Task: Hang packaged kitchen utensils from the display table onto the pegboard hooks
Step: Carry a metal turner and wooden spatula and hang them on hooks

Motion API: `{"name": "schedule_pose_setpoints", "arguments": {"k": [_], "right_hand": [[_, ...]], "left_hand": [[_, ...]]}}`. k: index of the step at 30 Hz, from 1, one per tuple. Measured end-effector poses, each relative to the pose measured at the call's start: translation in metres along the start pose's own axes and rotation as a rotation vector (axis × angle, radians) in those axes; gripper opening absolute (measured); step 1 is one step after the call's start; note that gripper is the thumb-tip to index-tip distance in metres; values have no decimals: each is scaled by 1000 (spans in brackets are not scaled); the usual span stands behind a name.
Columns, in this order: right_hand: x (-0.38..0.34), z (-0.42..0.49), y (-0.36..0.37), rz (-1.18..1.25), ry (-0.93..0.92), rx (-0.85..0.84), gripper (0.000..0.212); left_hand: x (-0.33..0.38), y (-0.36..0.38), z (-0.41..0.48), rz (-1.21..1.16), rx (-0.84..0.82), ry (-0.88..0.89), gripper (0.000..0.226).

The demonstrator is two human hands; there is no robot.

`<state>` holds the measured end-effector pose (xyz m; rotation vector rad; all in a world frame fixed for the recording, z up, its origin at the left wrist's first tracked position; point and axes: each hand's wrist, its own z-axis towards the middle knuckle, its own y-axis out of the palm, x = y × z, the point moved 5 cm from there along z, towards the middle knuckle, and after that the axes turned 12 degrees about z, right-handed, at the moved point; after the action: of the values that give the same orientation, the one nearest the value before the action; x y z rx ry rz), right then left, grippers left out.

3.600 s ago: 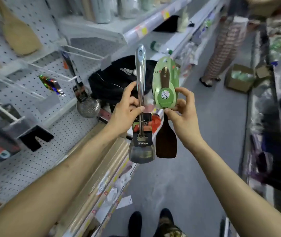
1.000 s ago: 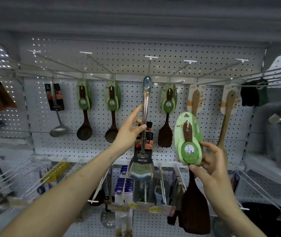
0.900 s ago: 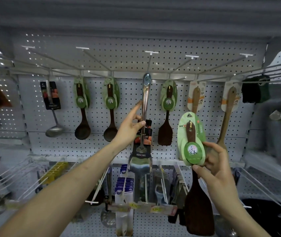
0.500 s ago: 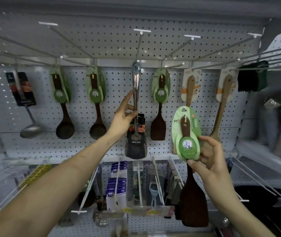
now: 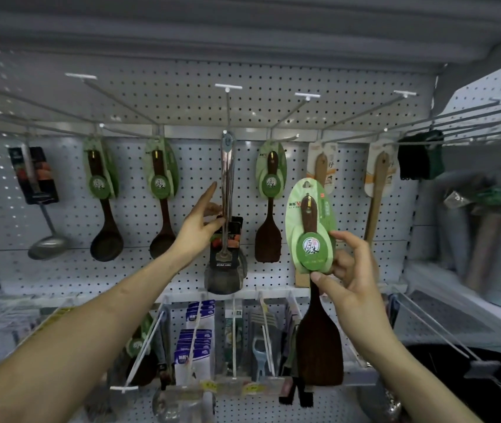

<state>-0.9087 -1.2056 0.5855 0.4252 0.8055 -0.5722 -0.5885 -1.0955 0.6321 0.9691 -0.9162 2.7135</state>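
A steel spatula with a dark label card hangs upright in front of the white pegboard. Its handle's top hole is at the tip of the middle hook; whether it is threaded on, I cannot tell. My left hand pinches the handle just above the card, index finger pointing up. My right hand grips a dark wooden spatula by its green oval card, held upright lower right, apart from the board.
The same row carries a steel ladle, two dark wooden ladles, a dark spatula and light wooden spatulas. Long bare hooks jut out above. Lower hooks hold packaged goods. A side shelf stands to the right.
My left hand has carried the steel spatula up and in, bringing the handle's hole to the middle hook's tip. My right hand keeps the carded wooden spatula in much the same place.
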Motion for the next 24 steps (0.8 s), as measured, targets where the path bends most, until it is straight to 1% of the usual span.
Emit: {"name": "schedule_pose_setpoints", "arguments": {"k": [3, 6, 12, 15, 19, 24], "right_hand": [[-16, 11, 7, 14, -46, -22, 66], [-34, 22, 15, 12, -97, -30, 65], [-57, 45, 28, 59, -134, -55, 68], [-60, 52, 35, 59, -127, -76, 70], [-54, 55, 39, 75, -99, -82, 72], [-46, 53, 38, 85, -112, -45, 68]], "left_hand": [[-13, -7, -15, 85, 29, -43, 68], [-24, -11, -33, 132, 55, -62, 63], [-33, -20, -62, 181, 27, -52, 54], [-24, -26, -72, 166, 33, -35, 49], [3, -21, -85, 110, -9, 28, 47], [45, 1, -105, 20, -149, 102, 49]]}}
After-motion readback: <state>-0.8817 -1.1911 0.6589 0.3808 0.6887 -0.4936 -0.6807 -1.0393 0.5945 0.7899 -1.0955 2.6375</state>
